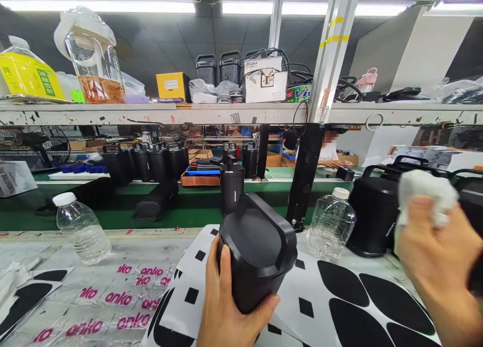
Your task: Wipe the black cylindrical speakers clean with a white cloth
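Observation:
In the middle foreground my left hand (230, 306) is wrapped round a black speaker-like case (256, 241) with a carry handle on its top. The case is tilted, its top and handle facing me. At the right my right hand (437, 251), slightly blurred, grips a crumpled white cloth (428, 193) and is raised apart from the case. Under the case lie white sheets (287, 296) with black squares and large rounded black shapes.
A water bottle (83, 231) stands left, a clear plastic bottle (332, 223) right, beside black cases (373, 211). Behind runs a green conveyor (196, 206) carrying more black cases. A loaded shelf (151, 116) crosses above; a dark post (304, 186) rises behind. A person (330, 153) sits beyond.

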The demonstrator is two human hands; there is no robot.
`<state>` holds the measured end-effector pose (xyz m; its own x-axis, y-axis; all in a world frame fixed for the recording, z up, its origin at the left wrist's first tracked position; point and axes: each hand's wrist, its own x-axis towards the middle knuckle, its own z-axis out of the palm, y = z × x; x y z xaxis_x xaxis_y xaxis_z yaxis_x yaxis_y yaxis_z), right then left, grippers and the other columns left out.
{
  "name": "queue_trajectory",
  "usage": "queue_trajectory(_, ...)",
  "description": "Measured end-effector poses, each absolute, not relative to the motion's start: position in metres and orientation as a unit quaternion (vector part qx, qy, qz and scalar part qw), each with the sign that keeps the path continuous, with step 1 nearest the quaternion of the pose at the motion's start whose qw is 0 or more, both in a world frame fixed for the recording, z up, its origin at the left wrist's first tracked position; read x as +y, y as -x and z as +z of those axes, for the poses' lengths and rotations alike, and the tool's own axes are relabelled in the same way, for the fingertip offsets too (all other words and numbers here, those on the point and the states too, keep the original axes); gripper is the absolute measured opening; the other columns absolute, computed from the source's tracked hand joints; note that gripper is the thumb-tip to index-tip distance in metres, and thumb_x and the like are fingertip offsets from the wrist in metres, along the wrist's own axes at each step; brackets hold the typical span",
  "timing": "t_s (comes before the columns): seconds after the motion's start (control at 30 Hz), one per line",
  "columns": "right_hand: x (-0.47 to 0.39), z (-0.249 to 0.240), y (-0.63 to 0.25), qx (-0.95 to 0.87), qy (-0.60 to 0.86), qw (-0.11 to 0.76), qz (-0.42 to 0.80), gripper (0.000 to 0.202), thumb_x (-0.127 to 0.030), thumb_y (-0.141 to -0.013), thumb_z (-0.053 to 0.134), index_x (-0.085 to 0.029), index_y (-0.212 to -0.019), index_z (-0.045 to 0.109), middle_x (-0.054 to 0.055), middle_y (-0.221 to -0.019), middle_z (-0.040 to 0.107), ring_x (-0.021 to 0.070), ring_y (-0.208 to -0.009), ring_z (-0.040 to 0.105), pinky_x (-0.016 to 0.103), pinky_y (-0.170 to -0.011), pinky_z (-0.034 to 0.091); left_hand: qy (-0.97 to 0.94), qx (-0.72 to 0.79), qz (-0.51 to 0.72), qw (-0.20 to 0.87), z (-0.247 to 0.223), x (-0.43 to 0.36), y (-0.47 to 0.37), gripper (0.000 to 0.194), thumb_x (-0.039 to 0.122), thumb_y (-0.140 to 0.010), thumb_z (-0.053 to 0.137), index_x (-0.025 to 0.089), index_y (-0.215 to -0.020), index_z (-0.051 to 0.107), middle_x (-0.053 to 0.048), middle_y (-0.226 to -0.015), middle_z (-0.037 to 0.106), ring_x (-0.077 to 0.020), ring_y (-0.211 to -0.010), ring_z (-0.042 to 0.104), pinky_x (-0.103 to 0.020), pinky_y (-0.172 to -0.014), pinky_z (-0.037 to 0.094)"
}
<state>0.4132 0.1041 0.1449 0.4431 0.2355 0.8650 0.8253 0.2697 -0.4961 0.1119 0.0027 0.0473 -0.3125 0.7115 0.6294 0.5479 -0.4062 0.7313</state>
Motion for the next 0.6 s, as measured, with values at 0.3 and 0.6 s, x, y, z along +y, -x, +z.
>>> queue_trajectory(0.3,0.179,0.123,-0.420,-0.683,0.557,0.386,-0.272,0.020,-0.035,-0.096,0.036,-0.025,-0.080,0.044,0.014,-0.100,0.063,0.0248,-0.079,0.062,0.035,-0.065,0.045,-0.543,0.561,0.619,0.093,0.040,0.004,-0.104,0.091,0.038,-0.070,0.078,0.025,-0.146,0.030,-0.019,-0.155,0.037,-0.0369,-0.143,0.039,-0.056,-0.109,0.044)
queue_trajectory(0.6,0.173,0.131,-0.412,-0.651,0.596,0.387,-0.265,0.030,-0.046,-0.097,0.035,-0.026,-0.075,0.032,0.012,-0.081,0.052,0.0280,-0.077,0.053,0.038,-0.061,0.035,-0.500,0.537,0.662,0.152,0.067,-0.009,-0.101,0.094,0.038,-0.068,0.080,0.028,-0.145,0.028,-0.016,-0.159,0.030,-0.0357,-0.145,0.035,-0.057,-0.116,0.034)
